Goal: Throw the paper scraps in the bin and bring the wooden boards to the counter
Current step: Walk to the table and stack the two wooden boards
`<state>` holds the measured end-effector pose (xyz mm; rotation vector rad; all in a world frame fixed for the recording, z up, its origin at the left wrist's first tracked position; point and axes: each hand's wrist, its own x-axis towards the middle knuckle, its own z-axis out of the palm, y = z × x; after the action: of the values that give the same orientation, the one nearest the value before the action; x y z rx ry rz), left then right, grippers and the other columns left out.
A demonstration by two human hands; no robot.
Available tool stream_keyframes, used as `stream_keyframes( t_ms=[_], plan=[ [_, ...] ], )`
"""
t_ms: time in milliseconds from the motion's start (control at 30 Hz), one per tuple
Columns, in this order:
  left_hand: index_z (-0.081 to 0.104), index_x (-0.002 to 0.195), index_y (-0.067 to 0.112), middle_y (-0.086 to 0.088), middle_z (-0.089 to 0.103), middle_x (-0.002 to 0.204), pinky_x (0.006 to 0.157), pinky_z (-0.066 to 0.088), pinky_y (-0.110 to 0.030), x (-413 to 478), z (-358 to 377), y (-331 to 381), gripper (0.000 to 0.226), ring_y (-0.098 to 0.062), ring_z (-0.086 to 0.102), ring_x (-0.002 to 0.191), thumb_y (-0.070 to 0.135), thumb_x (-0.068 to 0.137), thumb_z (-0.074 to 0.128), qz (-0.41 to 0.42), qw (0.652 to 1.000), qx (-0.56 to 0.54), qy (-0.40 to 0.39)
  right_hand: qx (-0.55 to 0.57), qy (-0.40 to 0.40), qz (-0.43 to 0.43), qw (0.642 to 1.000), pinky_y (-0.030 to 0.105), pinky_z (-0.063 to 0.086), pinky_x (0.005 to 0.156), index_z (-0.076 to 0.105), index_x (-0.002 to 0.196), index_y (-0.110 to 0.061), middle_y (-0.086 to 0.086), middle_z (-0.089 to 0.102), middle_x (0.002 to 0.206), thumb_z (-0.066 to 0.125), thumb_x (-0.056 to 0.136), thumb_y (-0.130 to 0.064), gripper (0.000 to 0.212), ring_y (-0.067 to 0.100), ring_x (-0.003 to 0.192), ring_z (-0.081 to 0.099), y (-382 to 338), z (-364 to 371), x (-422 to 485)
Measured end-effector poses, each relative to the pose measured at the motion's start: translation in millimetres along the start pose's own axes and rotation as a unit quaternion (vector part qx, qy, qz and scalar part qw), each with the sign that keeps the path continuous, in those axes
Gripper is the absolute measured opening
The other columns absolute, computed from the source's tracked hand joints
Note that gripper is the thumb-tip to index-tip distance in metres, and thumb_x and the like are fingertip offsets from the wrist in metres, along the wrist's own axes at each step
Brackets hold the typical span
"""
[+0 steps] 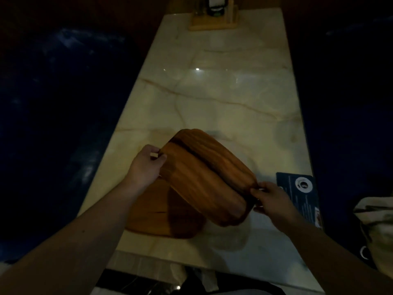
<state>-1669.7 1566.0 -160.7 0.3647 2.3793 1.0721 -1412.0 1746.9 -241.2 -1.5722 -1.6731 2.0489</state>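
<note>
I hold a stack of two brown wooden boards [204, 177] tilted above the pale marble table [223, 99]. My left hand [146, 165] grips the stack's far left corner. My right hand [270, 199] pinches its near right corner. Under the stack, another wooden board [153, 213] lies flat on the table near the front left edge, partly hidden by the lifted boards. No paper scraps show in this dim view.
A dark blue printed card [302, 194] lies at the table's right edge. A wooden holder with bottles [214, 15] stands at the far end. Dark blue seats flank both sides. A pale bag [376, 226] sits at the right.
</note>
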Motion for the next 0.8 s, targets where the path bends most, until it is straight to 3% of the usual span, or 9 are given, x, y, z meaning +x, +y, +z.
stream_keyframes(
  t_ms=[133, 267, 467, 667, 800],
  plan=[
    [0.055, 0.105, 0.014, -0.015, 0.065, 0.094, 0.049, 0.055, -0.032, -13, -44, -37, 0.015, -0.027, 0.065, 0.075, 0.020, 0.091, 0.059, -0.031, 0.999, -0.029, 0.022, -0.012, -0.030, -0.031, 0.999, 0.035, 0.052, 0.062, 0.060, 0.096, -0.010, 0.017, 0.061, 0.095, 0.058, 0.093, -0.009, 0.004, 0.026, 0.074, 0.061, -15, 34, -1],
    [0.055, 0.104, 0.012, -0.018, 0.066, 0.095, 0.072, 0.058, -0.051, -23, -79, -77, 0.015, -0.033, 0.066, 0.082, 0.016, 0.090, 0.060, -0.050, 0.998, -0.039, 0.029, -0.046, -0.063, -0.049, 0.996, 0.036, 0.052, 0.061, 0.061, 0.092, -0.009, 0.015, 0.059, 0.087, 0.059, 0.092, -0.007, 0.003, 0.023, 0.065, 0.057, -25, 68, 0],
    [0.055, 0.104, 0.016, -0.011, 0.067, 0.095, 0.047, 0.052, -0.024, -28, -93, -148, 0.017, -0.022, 0.067, 0.076, 0.014, 0.089, 0.061, -0.100, 0.995, 0.002, 0.028, -0.112, -0.076, -0.056, 0.989, 0.034, 0.051, 0.059, 0.063, 0.098, -0.010, 0.014, 0.059, 0.084, 0.062, 0.091, -0.010, 0.007, 0.021, 0.065, 0.057, -27, 108, 12],
    [0.052, 0.102, 0.012, -0.015, 0.063, 0.093, 0.067, 0.059, -0.046, -31, -79, -195, 0.019, -0.026, 0.066, 0.070, 0.014, 0.088, 0.064, -0.160, 0.987, 0.007, 0.023, -0.158, -0.064, -0.051, 0.984, 0.033, 0.050, 0.057, 0.063, 0.091, -0.011, 0.011, 0.058, 0.071, 0.064, 0.089, -0.009, 0.004, 0.019, 0.056, 0.056, -11, 132, 26],
    [0.055, 0.112, 0.005, -0.018, 0.067, 0.095, 0.075, 0.056, -0.051, -30, -70, -206, 0.028, -0.033, 0.066, 0.076, 0.019, 0.089, 0.062, -0.141, 0.989, 0.026, 0.026, -0.197, -0.047, -0.053, 0.978, 0.032, 0.050, 0.056, 0.063, 0.099, -0.008, 0.010, 0.059, 0.075, 0.064, 0.090, -0.010, 0.009, 0.022, 0.061, 0.059, -3, 136, 30]
  ],
)
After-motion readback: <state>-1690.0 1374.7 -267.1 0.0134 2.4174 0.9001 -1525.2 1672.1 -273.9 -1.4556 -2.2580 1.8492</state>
